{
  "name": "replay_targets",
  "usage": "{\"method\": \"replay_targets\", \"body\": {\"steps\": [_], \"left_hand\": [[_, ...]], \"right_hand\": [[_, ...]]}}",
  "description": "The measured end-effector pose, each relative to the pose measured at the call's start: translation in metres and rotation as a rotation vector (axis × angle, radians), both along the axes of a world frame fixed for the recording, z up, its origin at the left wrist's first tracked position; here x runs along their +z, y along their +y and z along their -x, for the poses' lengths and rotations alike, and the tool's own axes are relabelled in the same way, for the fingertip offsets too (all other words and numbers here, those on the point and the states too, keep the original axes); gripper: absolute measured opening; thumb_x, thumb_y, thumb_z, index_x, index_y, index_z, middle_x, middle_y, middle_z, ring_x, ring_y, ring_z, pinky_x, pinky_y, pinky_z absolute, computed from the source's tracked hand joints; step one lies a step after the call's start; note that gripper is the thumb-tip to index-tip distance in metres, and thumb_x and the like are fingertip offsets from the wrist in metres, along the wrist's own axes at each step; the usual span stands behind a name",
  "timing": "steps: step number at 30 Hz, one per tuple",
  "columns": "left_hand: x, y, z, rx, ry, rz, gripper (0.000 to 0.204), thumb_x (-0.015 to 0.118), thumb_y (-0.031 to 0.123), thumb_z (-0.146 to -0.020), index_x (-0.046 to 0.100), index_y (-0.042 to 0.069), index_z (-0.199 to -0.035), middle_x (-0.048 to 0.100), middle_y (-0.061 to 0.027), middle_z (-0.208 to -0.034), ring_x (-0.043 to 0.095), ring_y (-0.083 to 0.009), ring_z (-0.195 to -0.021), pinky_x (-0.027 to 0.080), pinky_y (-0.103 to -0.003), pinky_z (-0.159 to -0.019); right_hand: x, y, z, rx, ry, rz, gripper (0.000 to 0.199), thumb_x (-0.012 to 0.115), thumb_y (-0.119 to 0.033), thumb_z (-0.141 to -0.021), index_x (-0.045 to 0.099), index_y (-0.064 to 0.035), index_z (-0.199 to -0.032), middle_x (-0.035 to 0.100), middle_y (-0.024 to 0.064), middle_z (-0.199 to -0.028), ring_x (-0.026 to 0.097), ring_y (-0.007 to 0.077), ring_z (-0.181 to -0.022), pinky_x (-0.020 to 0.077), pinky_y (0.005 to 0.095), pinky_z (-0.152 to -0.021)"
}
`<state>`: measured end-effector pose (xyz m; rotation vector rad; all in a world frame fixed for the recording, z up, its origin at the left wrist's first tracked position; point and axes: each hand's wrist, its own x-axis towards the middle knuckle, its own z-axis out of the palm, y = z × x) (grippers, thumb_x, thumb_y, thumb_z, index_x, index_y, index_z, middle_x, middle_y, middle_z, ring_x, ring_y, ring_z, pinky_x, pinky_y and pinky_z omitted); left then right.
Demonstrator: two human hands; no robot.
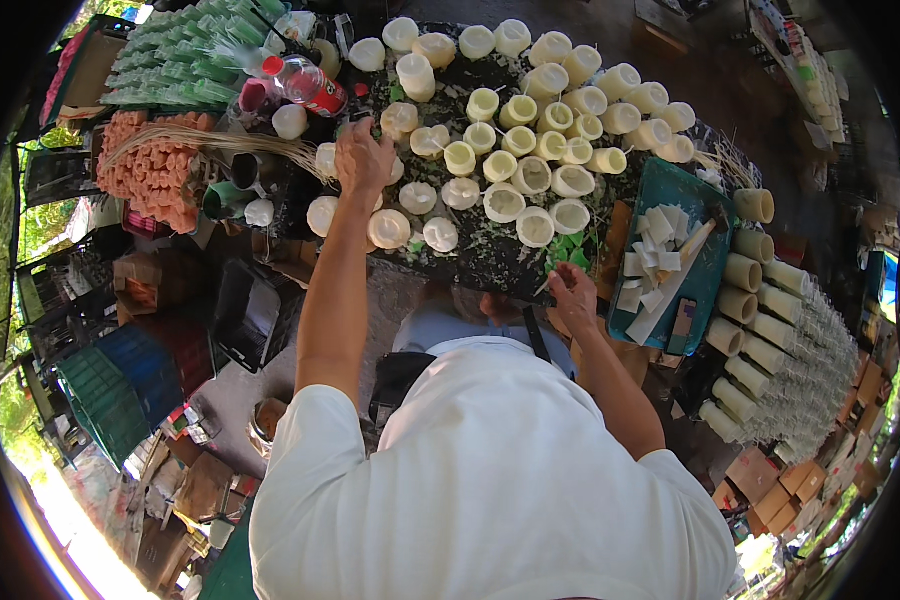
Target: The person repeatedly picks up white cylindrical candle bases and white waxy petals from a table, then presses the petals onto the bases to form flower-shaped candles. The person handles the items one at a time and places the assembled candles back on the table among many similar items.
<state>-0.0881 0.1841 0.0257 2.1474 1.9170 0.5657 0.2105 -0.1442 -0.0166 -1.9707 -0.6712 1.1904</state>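
Observation:
Pale wax candle cups (pixel 504 202) stand in loose rows on a dark, wax-spattered table (pixel 470 262). My left hand (pixel 365 160) reaches over the table's left part, among rounder white wax pieces (pixel 388 229). Its fingers bend downward and look closed; what is under them is hidden. Beside it ends a bundle of long, straw-coloured wicks (pixel 210 138). At the table's near edge, my right hand (pixel 574 292) has thumb and finger pinched on a thin pale strand, seemingly a wick. Just beyond it lie green leaf-like pieces (pixel 567 250).
A teal tray (pixel 705 195) with white wax blocks (pixel 660 240) sits to the right, beside stacked pale cylinders (pixel 760 330). At the left are orange wax pieces (pixel 150 165), pale green pieces (pixel 185 55) and a red-capped bottle (pixel 310 85). A black crate (pixel 255 315) stands below.

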Motion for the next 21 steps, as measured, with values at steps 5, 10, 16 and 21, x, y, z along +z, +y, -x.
{"method": "replay_targets", "body": {"steps": [5,10,16,21], "left_hand": [[0.001,0.091,-0.005,-0.062,0.080,0.009,0.049,0.070,0.026,-0.084,0.061,0.005,-0.128,0.058,-0.0186,-0.127,0.056,-0.0365,-0.120,0.048,-0.044,-0.102],[-0.003,0.170,-0.024,-0.070,0.292,0.235,0.061,0.070,0.029,-0.085,0.051,0.006,-0.139,0.044,-0.0199,-0.143,0.048,-0.0411,-0.128,0.049,-0.051,-0.101],[-0.098,0.261,-0.008,-0.057,0.402,0.274,0.072,0.075,0.037,-0.082,0.047,0.004,-0.139,0.050,-0.0263,-0.138,0.053,-0.0438,-0.129,0.049,-0.052,-0.103],[-0.069,0.239,-0.035,-0.097,0.377,0.203,0.073,0.077,0.036,-0.079,0.048,0.005,-0.138,0.055,-0.0304,-0.129,0.061,-0.0468,-0.118,0.054,-0.049,-0.097]], "right_hand": [[0.010,-0.003,0.027,0.039,-0.090,0.104,0.033,0.069,-0.019,-0.095,0.065,0.0028,-0.119,0.069,0.0055,-0.096,0.063,0.0113,-0.082,0.0524,0.0276,-0.077],[0.028,-0.009,0.068,-0.034,-0.095,0.153,0.031,0.071,-0.021,-0.093,0.068,0.0003,-0.115,0.070,0.0054,-0.090,0.063,0.0132,-0.079,0.0519,0.0294,-0.075],[0.046,-0.021,0.095,-0.014,-0.151,0.208,0.029,0.071,-0.020,-0.093,0.068,0.0005,-0.113,0.071,0.0075,-0.090,0.064,0.0147,-0.079,0.0518,0.0307,-0.075],[0.051,-0.034,0.106,-0.106,-0.187,0.199,0.030,0.071,-0.021,-0.093,0.068,0.0015,-0.112,0.071,0.0077,-0.090,0.064,0.0149,-0.080,0.0521,0.0310,-0.075]]}}
